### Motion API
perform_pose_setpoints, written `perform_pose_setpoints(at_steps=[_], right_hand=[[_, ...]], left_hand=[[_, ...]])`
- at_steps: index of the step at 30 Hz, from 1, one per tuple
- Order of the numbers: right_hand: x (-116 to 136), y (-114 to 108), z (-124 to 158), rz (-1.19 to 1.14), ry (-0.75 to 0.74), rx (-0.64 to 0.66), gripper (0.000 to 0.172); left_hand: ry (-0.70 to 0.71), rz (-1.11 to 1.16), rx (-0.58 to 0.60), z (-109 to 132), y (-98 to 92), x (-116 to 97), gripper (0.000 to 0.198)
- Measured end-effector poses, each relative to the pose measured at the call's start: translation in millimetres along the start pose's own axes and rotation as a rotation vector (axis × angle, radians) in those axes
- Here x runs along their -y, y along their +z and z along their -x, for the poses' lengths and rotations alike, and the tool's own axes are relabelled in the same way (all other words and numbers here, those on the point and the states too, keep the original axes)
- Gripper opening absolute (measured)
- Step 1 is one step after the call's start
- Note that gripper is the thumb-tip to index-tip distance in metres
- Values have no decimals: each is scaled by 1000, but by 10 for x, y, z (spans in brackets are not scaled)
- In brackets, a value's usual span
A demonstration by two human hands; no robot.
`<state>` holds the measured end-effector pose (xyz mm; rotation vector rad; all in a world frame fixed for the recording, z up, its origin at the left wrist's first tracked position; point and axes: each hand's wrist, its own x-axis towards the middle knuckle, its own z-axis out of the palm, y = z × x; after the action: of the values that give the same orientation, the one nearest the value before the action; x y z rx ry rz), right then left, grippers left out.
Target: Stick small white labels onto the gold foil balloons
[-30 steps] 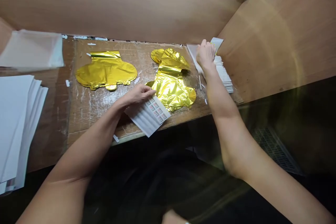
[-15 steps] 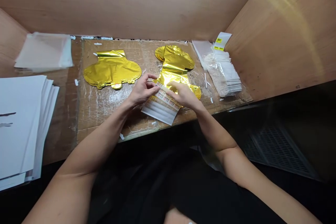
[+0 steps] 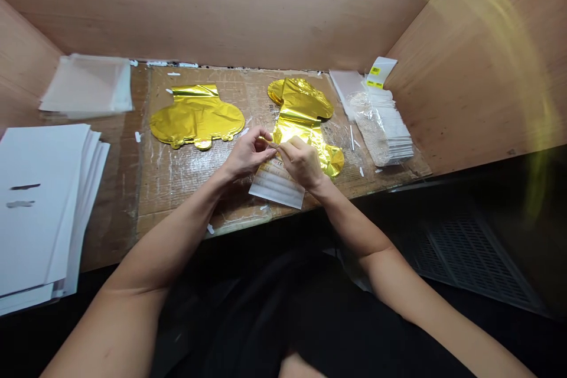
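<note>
My left hand (image 3: pixel 248 152) pinches the upper edge of a sticker sheet (image 3: pixel 277 186) printed with CE marks. My right hand (image 3: pixel 303 163) is closed, its thumb and fingertips meeting the left fingertips at that same edge. What exactly lies between the right fingertips is too small to tell. The sheet slants down toward the table's front edge, its lower part pale and bare of print. Just behind the hands lies a shiny gold foil balloon (image 3: pixel 303 112), flat and partly folded, its near part covered by the fingers. A flat stack of gold foil balloons (image 3: pixel 197 119) lies to the left.
A packet of white paper straws (image 3: pixel 390 133) lies at the right, with a white card (image 3: pixel 381 72) behind it. Clear plastic bags (image 3: pixel 91 84) lie at the back left, white card sheets (image 3: pixel 39 207) at the front left. Wooden walls (image 3: pixel 230 12) enclose the cardboard-covered table (image 3: pixel 177 189).
My right hand has closed in and its fingers have come together at the sheet's upper edge, beside the left fingertips. The view has shifted slightly.
</note>
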<state>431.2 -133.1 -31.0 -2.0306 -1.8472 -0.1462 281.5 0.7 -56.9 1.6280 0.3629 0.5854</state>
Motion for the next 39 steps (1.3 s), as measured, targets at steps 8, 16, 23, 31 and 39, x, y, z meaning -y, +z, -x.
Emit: perform_pose_setpoints(at_steps=[8, 16, 23, 31, 39], right_hand=[[87, -25, -5, -13, 59, 43, 40], [-143, -290, -12, -805, 355, 237, 31], [-399, -334, -44, -685, 396, 664, 42], [-381, -175, 118, 37, 273, 348, 37], [-605, -177, -13, -443, 117, 549, 27]], left_hand=[[10, -126, -16, 17, 2, 0, 41], [-25, -431, 210, -11, -236, -50, 41], [-107, -661, 488, -31, -451, -173, 45], [-54, -732, 510, -34, -379, -117, 47], [-78, -479, 579, 2, -477, -226, 62]])
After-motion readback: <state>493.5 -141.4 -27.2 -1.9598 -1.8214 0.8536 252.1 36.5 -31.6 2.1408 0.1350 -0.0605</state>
